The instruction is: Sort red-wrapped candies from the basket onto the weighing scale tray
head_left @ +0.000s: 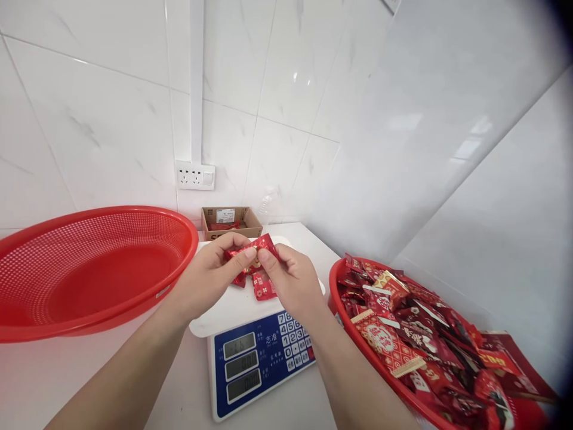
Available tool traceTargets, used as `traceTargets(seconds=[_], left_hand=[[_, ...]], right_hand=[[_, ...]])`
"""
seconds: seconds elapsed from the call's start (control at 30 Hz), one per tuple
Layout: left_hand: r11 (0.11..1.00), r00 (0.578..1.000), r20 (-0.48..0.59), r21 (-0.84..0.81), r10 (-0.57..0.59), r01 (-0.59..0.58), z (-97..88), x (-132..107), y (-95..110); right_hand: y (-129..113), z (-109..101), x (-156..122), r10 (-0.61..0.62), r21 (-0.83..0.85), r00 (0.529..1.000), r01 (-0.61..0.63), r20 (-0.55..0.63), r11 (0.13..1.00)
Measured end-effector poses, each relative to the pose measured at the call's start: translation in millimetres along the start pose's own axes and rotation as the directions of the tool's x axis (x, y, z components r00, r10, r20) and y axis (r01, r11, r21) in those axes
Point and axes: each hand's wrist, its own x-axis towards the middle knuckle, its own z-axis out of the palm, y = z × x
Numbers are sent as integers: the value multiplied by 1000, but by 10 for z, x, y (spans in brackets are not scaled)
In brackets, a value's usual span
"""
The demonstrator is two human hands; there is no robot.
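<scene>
Red foil sweet packet is pinched between the left hand and right hand, both closed firmly on it above the white pan of a weighing scale, where a second packet lies. The step in hand is handling this packet over the pan, and its slick wrapper calls for a steady pinch. A heaped red basket sits near the right hand.
</scene>
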Motion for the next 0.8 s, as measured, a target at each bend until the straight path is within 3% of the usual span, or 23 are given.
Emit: traceTargets(seconds=[0.1,0.27,0.4,0.6,0.8], left_hand=[[998,998,56,55,0,-3,23,6,-33],[993,982,-181,115,47,-27,-25,45,-65],[987,963,-253,148,92,-55,-80,61,-55],[985,974,-215,167,72,-36,-47,39,-17],[967,993,-98,250,71,-45,8,32,-31]], right_hand=[[87,-64,-78,30,-37,999,-31,-16,999],[433,-270,-134,112,-168,994,-111,-3,980],[705,-324,-194,176,-294,982,-147,75,944],[798,-191,-188,221,-318,964,-165,149,934],[543,-294,-169,112,-183,992,-100,55,978]])
